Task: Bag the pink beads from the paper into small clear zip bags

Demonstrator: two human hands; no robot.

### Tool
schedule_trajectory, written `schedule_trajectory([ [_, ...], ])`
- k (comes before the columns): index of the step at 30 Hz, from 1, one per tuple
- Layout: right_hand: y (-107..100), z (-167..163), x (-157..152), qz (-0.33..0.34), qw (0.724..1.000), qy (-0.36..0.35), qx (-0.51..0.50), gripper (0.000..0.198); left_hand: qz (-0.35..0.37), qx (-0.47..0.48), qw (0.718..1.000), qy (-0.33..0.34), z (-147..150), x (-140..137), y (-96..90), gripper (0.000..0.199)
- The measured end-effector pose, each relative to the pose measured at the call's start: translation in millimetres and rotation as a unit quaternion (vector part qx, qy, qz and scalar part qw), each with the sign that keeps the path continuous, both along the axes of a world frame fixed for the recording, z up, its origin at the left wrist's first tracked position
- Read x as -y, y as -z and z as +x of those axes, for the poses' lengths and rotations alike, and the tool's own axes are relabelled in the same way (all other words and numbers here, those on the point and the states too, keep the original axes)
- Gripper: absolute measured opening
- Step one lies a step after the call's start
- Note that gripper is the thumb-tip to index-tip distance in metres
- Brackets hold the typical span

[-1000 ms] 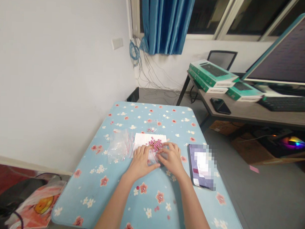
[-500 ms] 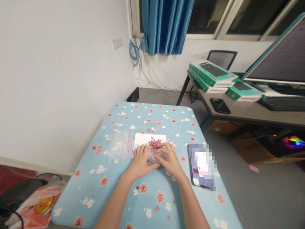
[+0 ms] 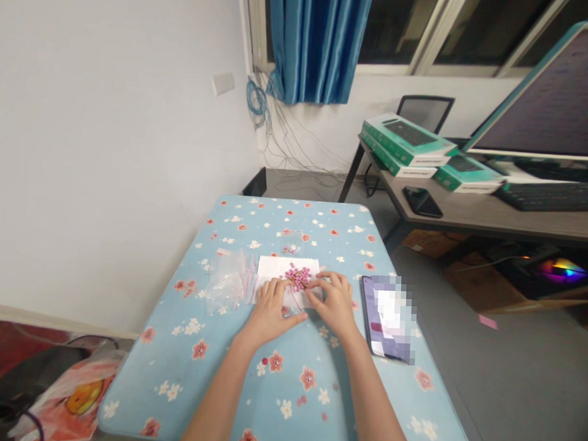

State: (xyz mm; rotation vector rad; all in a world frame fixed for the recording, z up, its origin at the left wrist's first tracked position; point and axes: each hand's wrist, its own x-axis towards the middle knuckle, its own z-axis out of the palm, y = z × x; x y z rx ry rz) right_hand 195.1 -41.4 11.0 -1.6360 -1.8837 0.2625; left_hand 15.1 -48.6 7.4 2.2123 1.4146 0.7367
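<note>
A pile of small pink pieces, bud-like with some brownish bits, lies on a sheet of white paper. My left hand is closed on a small clear zip bag with a pink-red strip at its mouth, just in front of the pile. At the pile's right edge is my right hand, thumb and index fingertips close together; whether a piece is between them is too small to see. Left of the paper lie several clear plastic bags. Another small clear bag with a few pieces inside lies beyond the paper.
A phone, partly blurred out, lies on the flowered table at the right. One loose red piece is near the front. To the right a desk carries green keyboard boxes, a dark phone and a monitor.
My right hand has moved off the bag's mouth, rightward to the pile's edge, its fingertips drawing together. My left hand stays at the bag.
</note>
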Motion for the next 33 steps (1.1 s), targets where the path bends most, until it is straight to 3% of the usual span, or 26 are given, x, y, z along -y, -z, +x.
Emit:
schedule_trajectory([
  [7,2.5,-3.7,0.1,0.0,0.999,0.019,0.041,0.01,0.003,0.0,1.0,0.001,0.0,0.2,-0.3,0.061],
  [17,3.4,-3.3,-0.2,-0.01,1.0,0.009,0.018,0.012,0.001,-0.011,1.0,0.001,-0.1,0.4,-0.5,0.062],
  [33,-10.3,-6.0,2.4,-0.019,0.982,-0.139,-0.125,0.007,-0.005,-0.008,1.0,0.001,0.1,-0.1,2.1,0.062],
])
